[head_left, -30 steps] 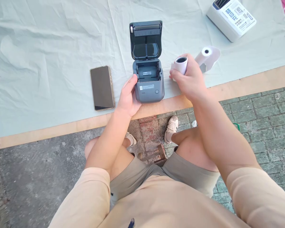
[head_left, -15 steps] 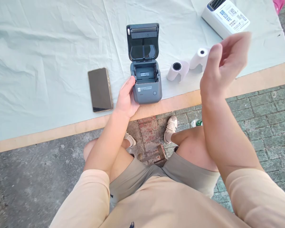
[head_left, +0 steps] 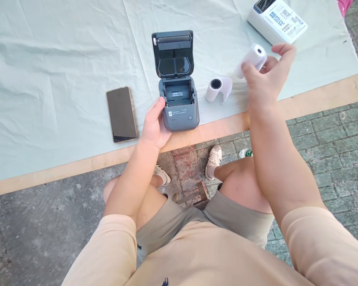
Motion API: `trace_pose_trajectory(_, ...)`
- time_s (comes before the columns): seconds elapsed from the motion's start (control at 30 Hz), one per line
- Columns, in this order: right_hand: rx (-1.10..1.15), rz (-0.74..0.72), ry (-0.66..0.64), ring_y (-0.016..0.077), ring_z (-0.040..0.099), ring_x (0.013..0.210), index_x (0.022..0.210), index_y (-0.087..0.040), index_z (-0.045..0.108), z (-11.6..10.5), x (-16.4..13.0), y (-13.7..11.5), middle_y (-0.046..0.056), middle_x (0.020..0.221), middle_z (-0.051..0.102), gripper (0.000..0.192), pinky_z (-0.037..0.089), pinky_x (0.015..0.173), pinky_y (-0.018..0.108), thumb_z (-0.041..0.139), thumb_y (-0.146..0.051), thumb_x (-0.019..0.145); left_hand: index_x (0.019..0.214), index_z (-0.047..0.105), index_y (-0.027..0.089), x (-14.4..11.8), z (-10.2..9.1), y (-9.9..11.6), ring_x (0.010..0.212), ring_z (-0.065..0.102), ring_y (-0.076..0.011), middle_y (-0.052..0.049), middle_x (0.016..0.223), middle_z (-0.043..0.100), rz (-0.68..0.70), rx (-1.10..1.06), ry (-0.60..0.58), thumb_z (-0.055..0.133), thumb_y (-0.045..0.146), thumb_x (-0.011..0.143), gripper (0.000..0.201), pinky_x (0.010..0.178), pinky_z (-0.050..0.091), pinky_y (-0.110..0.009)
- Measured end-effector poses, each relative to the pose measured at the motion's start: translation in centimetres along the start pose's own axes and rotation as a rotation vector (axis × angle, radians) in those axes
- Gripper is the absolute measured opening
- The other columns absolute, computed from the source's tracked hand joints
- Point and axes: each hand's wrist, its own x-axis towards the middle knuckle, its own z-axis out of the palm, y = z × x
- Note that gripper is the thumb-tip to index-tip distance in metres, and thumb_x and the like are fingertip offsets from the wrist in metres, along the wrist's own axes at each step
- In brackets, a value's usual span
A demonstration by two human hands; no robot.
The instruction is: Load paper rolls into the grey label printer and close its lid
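Observation:
My left hand (head_left: 154, 128) grips the left side of a dark grey label printer (head_left: 181, 119), thumb on its upper edge. The printer's lid is raised, and its paper bay holds no roll. Farther right, my right hand (head_left: 267, 81) has its thumb and fingers around a white paper roll (head_left: 251, 59), which leans with a loose tail of paper. Between the printer and that hand stands a second paper roll (head_left: 211, 93) with a black toothed core, its loose end curling rightward.
A phone (head_left: 122, 115) lies dark-screened left of the printer. At the back right is a white box-shaped device (head_left: 279, 20) with printed labels. A pale cloth (head_left: 62, 79) covers the table, whose bare wooden edge (head_left: 59, 169) faces me. A stool (head_left: 197, 194) is below.
My right hand has come down and left and taken hold of the farther paper roll, which now tilts. My left hand still holds the printer. The view has shifted slightly.

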Motion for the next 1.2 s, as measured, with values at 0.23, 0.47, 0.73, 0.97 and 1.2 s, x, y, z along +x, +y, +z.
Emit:
trace_pose_trajectory(0.23, 0.176, -0.034, -0.402, 0.0298, 0.066, 0.105, 0.110, -0.037, 0.052, 0.3, -2.9, -6.0, 0.005, 0.115, 0.071, 0.028, 0.051, 0.075, 0.042, 0.055, -0.033, 0.082, 0.103, 0.077, 0.026, 0.0, 0.2, -0.1, 0.153, 0.066, -0.0333, -0.008, 0.125, 0.086, 0.007, 0.021, -0.013, 0.074, 0.061, 0.096, 0.036, 0.120, 0.063, -0.044)
trace_pose_trajectory(0.47, -0.478, -0.609, -0.791, 0.0327, 0.073, 0.101, 0.107, -0.030, 0.059, 2.4, -7.3, -10.7, 0.007, 0.107, 0.079, 0.031, 0.050, 0.093, 0.050, 0.054, -0.019, 0.079, 0.108, 0.076, 0.027, -0.5, 0.7, -0.4, 0.148, 0.069, -0.0300, -0.003, 0.110, 0.084, 0.075, 0.031, -0.003, 0.074, 0.050, 0.098, 0.026, 0.116, 0.064, -0.041)
trace_pose_trajectory(0.73, -0.652, -0.573, -0.930, 0.0346, 0.074, 0.109, 0.093, -0.033, 0.066, 3.4, -6.9, -9.6, 0.005, 0.117, 0.081, 0.017, 0.051, 0.092, 0.053, 0.052, -0.022, 0.093, 0.107, 0.070, 0.024, -0.8, 0.8, -0.6, 0.158, 0.059, -0.0353, -0.006, 0.115, 0.079, 0.097, 0.064, 0.006, 0.088, 0.058, 0.085, 0.044, 0.120, 0.061, -0.044)
trace_pose_trajectory(0.97, -0.537, -0.681, -0.899, 0.0307, 0.068, 0.106, 0.088, -0.034, 0.077, 3.1, -7.8, -9.3, 0.003, 0.107, 0.083, 0.036, 0.047, 0.101, 0.055, 0.049, -0.042, 0.109, 0.106, 0.071, 0.024, -0.5, 0.3, -0.3, 0.142, 0.072, -0.0344, -0.008, 0.113, 0.082, -0.012, 0.027, 0.023, 0.073, 0.066, 0.094, 0.044, 0.112, 0.066, -0.044)
trace_pose_trajectory(1.2, -0.414, -0.798, -0.842, 0.0312, 0.067, 0.103, 0.085, -0.034, 0.078, 2.7, -8.4, -8.6, 0.004, 0.095, 0.082, 0.038, 0.047, 0.097, 0.056, 0.049, -0.043, 0.107, 0.098, 0.073, 0.023, -0.5, 0.1, -0.3, 0.126, 0.081, -0.0315, -0.004, 0.099, 0.084, 0.029, 0.036, -0.018, 0.087, 0.051, 0.085, 0.034, 0.098, 0.070, -0.036)
